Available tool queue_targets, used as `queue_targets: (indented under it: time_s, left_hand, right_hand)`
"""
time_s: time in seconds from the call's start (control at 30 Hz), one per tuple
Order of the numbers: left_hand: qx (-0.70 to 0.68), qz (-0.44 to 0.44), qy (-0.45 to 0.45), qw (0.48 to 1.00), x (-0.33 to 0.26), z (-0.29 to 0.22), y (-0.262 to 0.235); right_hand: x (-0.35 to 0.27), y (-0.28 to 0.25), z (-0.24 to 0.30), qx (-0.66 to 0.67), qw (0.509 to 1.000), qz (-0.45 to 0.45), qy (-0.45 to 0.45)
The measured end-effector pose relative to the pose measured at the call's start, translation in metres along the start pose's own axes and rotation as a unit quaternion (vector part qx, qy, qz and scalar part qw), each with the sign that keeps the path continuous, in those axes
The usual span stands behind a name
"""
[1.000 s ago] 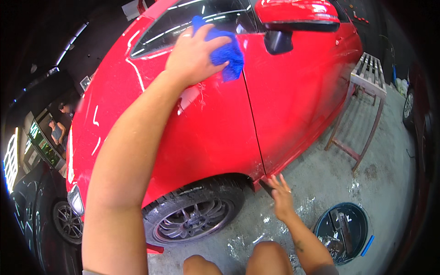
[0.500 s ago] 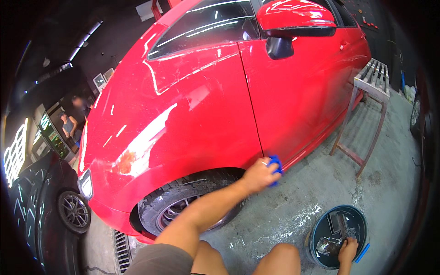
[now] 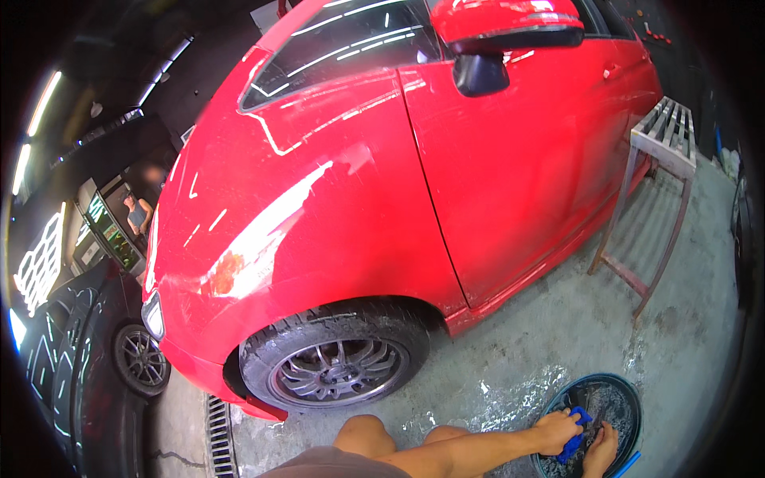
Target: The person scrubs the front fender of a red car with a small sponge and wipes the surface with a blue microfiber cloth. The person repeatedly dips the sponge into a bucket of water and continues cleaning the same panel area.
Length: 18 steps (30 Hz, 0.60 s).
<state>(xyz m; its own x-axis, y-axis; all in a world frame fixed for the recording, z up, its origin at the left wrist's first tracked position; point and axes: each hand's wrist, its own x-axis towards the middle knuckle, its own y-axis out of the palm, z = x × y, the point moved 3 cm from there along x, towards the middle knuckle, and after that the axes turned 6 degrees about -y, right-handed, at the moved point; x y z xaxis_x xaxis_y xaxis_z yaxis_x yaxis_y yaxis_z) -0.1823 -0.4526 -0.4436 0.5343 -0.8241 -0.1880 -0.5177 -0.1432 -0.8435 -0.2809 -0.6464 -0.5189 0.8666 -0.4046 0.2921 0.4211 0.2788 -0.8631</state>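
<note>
My left hand (image 3: 559, 432) grips a bunched blue cloth (image 3: 575, 446) over the dark round bucket (image 3: 636, 398) at the lower right. My left arm reaches across above my knees to get there. Close beside it, inside the rim, my right hand (image 3: 601, 454) is cupped with its fingers apart from the cloth, and I see nothing in it. Dark, foamy water (image 3: 617, 401) shows in the bucket. To the left stands a red car (image 3: 351, 231), its front wheel (image 3: 339, 370) facing me.
A slatted metal bench (image 3: 665, 151) stands beside the car's door. A blue stick-like piece (image 3: 628, 464) lies against the bucket's outside. Splashed suds (image 3: 526, 394) wet the concrete. A drain grate (image 3: 219, 434) runs near the front bumper. A dark car (image 3: 80, 366) and a person (image 3: 137, 213) are at left.
My left hand has moved from the car's lower edge behind the wheel, right and down to the bucket, with the blue cloth in it. My right hand stays at the bucket.
</note>
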Motion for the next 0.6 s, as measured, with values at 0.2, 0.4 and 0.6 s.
queue_targets:
  time_s: [0.2,0.4,0.6]
  left_hand:
    - [0.08,0.067,-0.062,0.993,-0.006,-0.006,-0.007]
    - [0.242,0.111,-0.079,0.961,0.024,-0.001,0.053]
    - [0.027,0.022,-0.137,0.99,0.025,0.021,0.038]
  right_hand:
    - [0.001,-0.006,0.017,0.104,0.991,0.08,0.013]
    - [0.008,-0.074,0.051,0.041,0.992,0.078,0.091]
    - [0.018,-0.057,0.051,-0.005,0.999,-0.035,0.009]
